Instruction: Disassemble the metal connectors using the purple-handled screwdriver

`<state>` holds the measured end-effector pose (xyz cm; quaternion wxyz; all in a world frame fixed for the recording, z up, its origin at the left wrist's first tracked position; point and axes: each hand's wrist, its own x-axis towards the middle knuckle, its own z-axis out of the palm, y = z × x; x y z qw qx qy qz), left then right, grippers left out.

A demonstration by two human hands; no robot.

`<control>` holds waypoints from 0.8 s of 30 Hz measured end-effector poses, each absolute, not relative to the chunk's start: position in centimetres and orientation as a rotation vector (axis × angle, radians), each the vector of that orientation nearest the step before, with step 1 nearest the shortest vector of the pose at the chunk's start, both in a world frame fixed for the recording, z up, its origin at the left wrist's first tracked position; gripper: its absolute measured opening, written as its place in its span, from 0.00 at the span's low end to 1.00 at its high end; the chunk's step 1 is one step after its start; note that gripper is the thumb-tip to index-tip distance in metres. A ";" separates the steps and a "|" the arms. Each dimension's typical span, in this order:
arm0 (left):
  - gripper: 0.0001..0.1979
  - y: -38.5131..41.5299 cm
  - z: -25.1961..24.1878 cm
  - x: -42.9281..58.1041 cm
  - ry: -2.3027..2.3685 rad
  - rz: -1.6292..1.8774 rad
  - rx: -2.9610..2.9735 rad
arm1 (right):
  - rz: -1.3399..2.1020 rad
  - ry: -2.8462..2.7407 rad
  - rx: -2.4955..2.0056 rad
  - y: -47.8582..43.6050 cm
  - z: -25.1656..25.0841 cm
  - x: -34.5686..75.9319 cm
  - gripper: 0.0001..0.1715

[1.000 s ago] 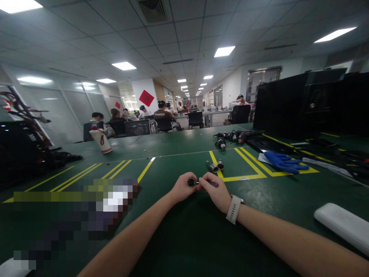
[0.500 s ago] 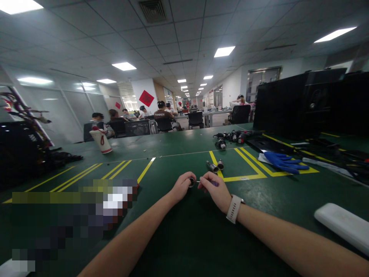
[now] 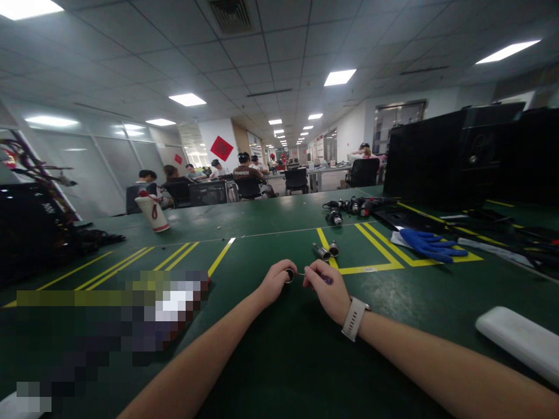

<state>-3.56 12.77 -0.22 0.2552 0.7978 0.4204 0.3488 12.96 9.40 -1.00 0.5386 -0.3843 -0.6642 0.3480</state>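
My left hand [image 3: 274,281] is closed around a small hollow metal cylinder [image 3: 290,276], whose round open end faces right. In my right hand [image 3: 326,292] is a thin screwdriver [image 3: 327,280]; a bit of its purple handle shows behind the fingers. Its slim shaft points left at the cylinder's rim, and whether the tip touches a screw there is too small to tell. Just beyond the right hand, two similar metal cylinders [image 3: 322,251] lie side by side by a yellow tape line on the green table [image 3: 279,361].
Dark metal fittings [image 3: 335,217] and cables lie farther back. A blue glove [image 3: 430,244] rests at the right, near a white case [image 3: 519,340] and large black boxes [image 3: 441,157]. A paper cup [image 3: 152,212] stands back left; a blurred-out item [image 3: 179,302] lies left.
My right hand has shifted and turned slightly, with the screwdriver still pointing at the cylinder. My left hand holds almost the same position.
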 end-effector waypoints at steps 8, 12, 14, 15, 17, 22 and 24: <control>0.14 13.2 -1.1 -3.4 1.209 0.935 2.253 | 0.636 -1.627 -1.004 9.0 -0.6 12.8 0.16; 0.09 13.4 -1.3 -3.4 1.244 0.937 2.286 | 0.578 -1.679 -0.985 8.8 -1.0 12.5 0.14; 0.07 13.5 -1.4 -3.4 1.260 0.935 2.297 | 0.566 -1.698 -0.975 8.8 -1.2 12.5 0.14; 0.07 13.4 -1.3 -3.4 1.266 0.934 2.301 | 0.564 -1.705 -0.968 8.8 -1.2 12.5 0.14; 0.05 13.4 -1.3 -3.4 1.271 0.924 2.310 | 0.569 -1.717 -0.951 8.9 -1.2 12.6 0.14; 0.04 13.1 -1.1 -3.3 1.250 0.887 2.327 | 0.600 -1.742 -0.913 9.0 -0.9 12.9 0.15; 0.06 13.0 -1.1 -3.2 1.240 0.889 2.327 | 0.611 -1.752 -0.911 9.0 -0.8 12.9 0.14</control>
